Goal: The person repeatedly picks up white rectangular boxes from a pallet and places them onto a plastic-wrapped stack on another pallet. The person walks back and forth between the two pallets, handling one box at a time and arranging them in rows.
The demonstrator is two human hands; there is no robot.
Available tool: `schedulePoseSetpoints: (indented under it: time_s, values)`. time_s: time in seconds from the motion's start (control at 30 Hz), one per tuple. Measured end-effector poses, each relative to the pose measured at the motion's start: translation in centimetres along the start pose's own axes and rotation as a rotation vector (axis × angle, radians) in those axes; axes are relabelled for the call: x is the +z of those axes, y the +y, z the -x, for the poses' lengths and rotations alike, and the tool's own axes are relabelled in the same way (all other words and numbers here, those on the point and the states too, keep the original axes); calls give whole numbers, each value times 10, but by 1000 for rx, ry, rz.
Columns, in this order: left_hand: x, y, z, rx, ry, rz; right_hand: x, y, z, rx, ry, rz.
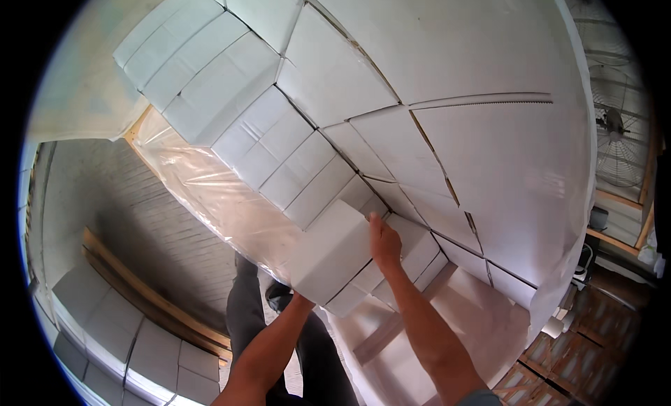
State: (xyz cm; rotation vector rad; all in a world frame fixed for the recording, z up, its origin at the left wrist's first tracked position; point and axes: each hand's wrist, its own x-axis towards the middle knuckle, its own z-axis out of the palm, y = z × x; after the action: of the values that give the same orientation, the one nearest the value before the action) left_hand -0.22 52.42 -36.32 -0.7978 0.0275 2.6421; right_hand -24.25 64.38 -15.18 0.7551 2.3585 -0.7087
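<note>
A white cardboard box is held between my two hands at the near end of a row of like boxes. My left hand supports its lower near corner, with the fingers hidden behind and under it. On the opposite side, my right hand grips the upper edge with the thumb up. The row of white boxes runs away to the upper left, and beside my right hand more white boxes sit against the taller stack.
A tall wall of larger white boxes rises on the right. Clear plastic film covers the pallet beside the row. At lower left, more boxes stand by wooden boards. A fan and wooden crates are at far right.
</note>
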Motion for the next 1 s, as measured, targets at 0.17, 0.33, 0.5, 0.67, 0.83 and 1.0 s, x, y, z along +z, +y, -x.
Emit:
schedulePoseSetpoints:
  time_s: [0.17,0.33,0.5,0.67,0.83,1.0]
  values:
    - [67,18,0,-75,112,295,24,-13,55,-788,480,88]
    - [77,1,-13,-62,154,274,59,-3,111,-834,188,130]
    - [88,-16,-28,-50,174,268,51,10,92,-866,224,199]
    - [99,-45,-79,-17,150,299,32,11,59,-842,273,245]
    - [99,-38,-90,17,37,290,37,17,49,-844,323,308]
    - [127,15,-52,-128,549,-220,32,6,50,-891,405,321]
